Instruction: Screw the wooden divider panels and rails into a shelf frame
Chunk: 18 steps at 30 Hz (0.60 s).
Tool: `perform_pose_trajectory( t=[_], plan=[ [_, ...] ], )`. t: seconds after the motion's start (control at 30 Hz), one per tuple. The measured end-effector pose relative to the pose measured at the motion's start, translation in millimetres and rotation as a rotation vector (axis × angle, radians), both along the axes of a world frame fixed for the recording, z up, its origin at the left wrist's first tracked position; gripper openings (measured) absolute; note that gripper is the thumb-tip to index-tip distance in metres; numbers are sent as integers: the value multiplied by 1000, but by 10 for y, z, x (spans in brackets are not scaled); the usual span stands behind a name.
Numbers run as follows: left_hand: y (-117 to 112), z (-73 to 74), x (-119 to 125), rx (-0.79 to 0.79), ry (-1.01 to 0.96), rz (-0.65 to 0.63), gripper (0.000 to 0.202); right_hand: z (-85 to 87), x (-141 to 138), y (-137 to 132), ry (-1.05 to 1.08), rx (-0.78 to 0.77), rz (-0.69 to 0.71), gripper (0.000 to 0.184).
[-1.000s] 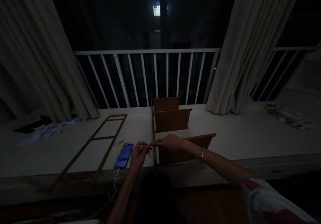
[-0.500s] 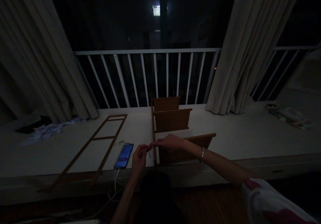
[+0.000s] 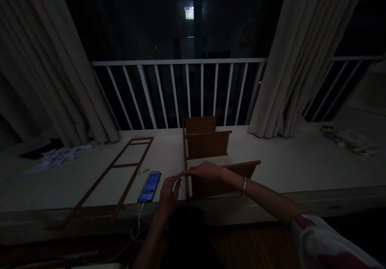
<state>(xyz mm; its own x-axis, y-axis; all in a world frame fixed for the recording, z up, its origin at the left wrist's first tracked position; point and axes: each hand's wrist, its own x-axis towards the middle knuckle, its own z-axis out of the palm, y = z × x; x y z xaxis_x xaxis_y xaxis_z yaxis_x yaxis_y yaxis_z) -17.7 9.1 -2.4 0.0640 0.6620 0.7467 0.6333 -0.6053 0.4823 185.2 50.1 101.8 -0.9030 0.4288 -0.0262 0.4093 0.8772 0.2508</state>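
Note:
My left hand (image 3: pixel 169 193) is closed, with a thin rod (image 3: pixel 181 185) showing between thumb and fingers; in the dark I cannot make out its exact kind. My right hand (image 3: pixel 207 171) reaches across the near wooden panel, its fingers drawn together and meeting my left fingertips at the front post. Whatever is in the right fingertips is hidden or too small to name. The brown wooden shelf frame (image 3: pixel 208 145) rests on the white ledge, with several panels joined to a long side rail on its left.
Left of my hands lies a lit phone (image 3: pixel 150 187) with white cables (image 3: pixel 138 216). A ladder-like wooden frame (image 3: pixel 124 165) extends over the ledge's (image 3: pixel 280 162) front edge. Behind are a white railing (image 3: pixel 177 62) and curtains (image 3: pixel 277 80). Crumpled papers (image 3: pixel 60 155) lie far left.
My left fingers have shifted from a pinch at the right fingertips to lying higher and straighter, with the rod now nearer the thumb. The right hand has barely moved.

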Motion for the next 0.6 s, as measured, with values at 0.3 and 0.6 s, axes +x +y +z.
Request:
perform_pose_trajectory(
  t=[0.3,0.6],
  plan=[
    [10,20,-53,22,0,-66,21,42,-16,-23,5,-28,-5,71],
    [20,122,5,-138,-155,-80,19,34,-9,-16,45,-59,-26,80]
  ],
)
